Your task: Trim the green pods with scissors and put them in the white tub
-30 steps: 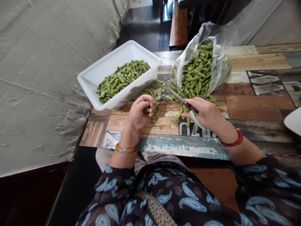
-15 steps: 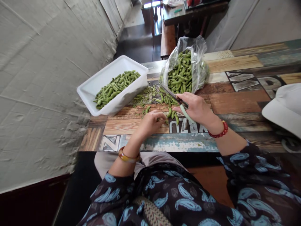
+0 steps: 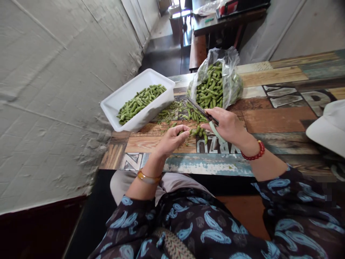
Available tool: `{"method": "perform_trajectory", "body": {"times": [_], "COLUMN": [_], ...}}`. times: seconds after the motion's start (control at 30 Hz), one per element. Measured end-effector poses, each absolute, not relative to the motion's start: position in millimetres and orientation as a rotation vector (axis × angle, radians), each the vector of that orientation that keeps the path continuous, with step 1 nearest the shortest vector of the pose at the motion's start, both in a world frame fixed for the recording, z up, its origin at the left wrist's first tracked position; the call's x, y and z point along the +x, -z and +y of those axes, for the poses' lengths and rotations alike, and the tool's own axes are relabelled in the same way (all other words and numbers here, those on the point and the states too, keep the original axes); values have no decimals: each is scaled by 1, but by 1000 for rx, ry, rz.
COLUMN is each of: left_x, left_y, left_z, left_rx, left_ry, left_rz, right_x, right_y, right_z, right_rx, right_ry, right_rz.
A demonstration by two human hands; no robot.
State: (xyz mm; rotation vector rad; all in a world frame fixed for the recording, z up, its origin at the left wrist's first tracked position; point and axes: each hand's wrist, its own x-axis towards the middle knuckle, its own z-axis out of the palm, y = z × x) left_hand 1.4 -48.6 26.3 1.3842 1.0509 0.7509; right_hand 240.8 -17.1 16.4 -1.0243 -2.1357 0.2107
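Observation:
My right hand is wrapped around a pair of scissors with pale green handles, the dark blades pointing up and left over loose pods. My left hand is closed in a pinch on a green soybean pod, mostly hidden by the fingers. Just right of those fingertips, a few loose soybean pods lie on the table. Behind the scissors stands a clear plastic bag, its mouth open towards me, full of pods. A white plastic tub at the left holds many more pods.
Small green trimmings are scattered between tub and bag on the patchwork-patterned table. A white cap is at the right edge. The wall runs close along the left. Another table stands beyond.
My left hand has turned and its thumb and fingertips now meet near the loose pods. The scissors stay in my right hand. The whole view has shifted slightly.

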Motion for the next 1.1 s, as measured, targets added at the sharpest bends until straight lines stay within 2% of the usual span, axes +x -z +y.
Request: {"method": "perform_trajectory", "body": {"times": [0.2,0.47,0.77,0.93,1.1], "left_x": [-2,-24,39,25,7], "left_y": [-26,-25,-8,-11,-21], "left_z": [-53,-16,9,15,12], "left_rx": [1328,1988,2231,2056,1363], "left_ry": [-793,-865,-372,-495,-713], "left_rz": [1098,1608,1323,1151,988], "right_x": [241,247,249,248,245], "right_y": [-14,-17,-18,-19,-19], "right_z": [-16,-12,-8,-9,-10], "right_rx": [-1001,-1097,-1219,-1243,-1267], "right_ry": [-198,-181,-209,-269,-283], "right_rz": [-2140,-2119,-2108,-2126,-2111]}}
